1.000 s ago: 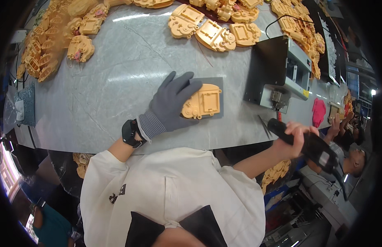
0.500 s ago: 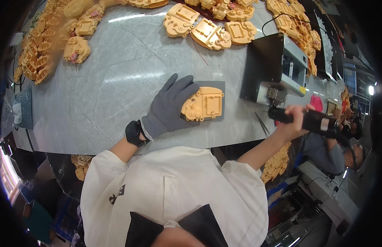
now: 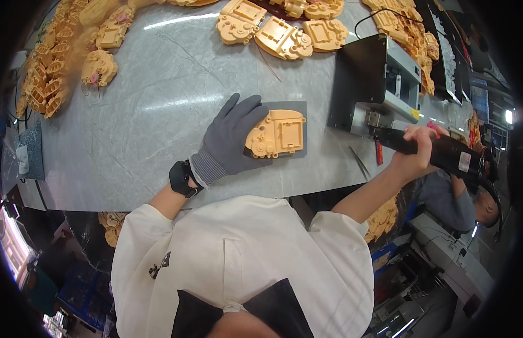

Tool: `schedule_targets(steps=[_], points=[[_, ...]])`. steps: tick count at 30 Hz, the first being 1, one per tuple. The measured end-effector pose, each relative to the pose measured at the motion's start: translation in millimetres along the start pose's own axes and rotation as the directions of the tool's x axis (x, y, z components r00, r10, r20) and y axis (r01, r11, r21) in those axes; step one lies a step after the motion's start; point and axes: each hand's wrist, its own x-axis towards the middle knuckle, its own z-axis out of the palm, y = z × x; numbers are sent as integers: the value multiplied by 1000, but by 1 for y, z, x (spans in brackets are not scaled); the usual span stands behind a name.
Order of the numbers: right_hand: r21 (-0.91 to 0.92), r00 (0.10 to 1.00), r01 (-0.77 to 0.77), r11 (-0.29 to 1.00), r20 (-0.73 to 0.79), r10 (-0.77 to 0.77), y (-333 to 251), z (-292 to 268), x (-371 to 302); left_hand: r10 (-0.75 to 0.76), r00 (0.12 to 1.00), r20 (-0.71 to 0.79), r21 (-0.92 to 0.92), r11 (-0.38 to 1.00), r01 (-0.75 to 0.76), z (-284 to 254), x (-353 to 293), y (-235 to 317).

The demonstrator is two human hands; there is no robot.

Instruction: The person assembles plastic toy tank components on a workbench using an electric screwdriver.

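My left hand (image 3: 233, 135), in a grey glove, grips the left side of a yellow-orange plastic housing (image 3: 280, 135). The housing lies on a dark grey square pad (image 3: 298, 106) on the table, its moulded recesses and small bosses facing up. My bare right hand (image 3: 417, 147) is wrapped round a black electric screwdriver (image 3: 456, 158), held nearly level out to the right. Its front end is at the metal outlet of a black and grey boxy machine (image 3: 357, 76), which looks like a screw feeder. Whether the bit touches the outlet I cannot tell.
Tweezers (image 3: 360, 162) and a small red-handled tool (image 3: 379, 152) lie below the machine. Several similar housings (image 3: 284, 38) sit at the back, with more heaped at left (image 3: 44, 79) and right. A black cable (image 3: 380, 12) curves behind the machine. A co-worker (image 3: 450, 197) sits at right.
My right hand has moved right and slightly up, bringing the screwdriver's front end up to the machine's outlet. The left hand keeps its grip on the housing. The view has shifted slightly.
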Motion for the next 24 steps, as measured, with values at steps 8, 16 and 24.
schedule_targets(steps=[8, 16, 24], points=[[43, 1000, -25, 999, 11, 25, 1, -4, 2, 12, 1000, -22, 12, 1000, -12, 3, 0, -1], [18, 996, 9, 1000, 87, -11, 0, -5, 0, 38, 999, -25, 35, 999, -37, 6, -2, -6], [324, 969, -69, 944, 246, -14, -41, -22, -44, 10, 1000, -20, 9, 1000, -9, 3, 2, 1]])
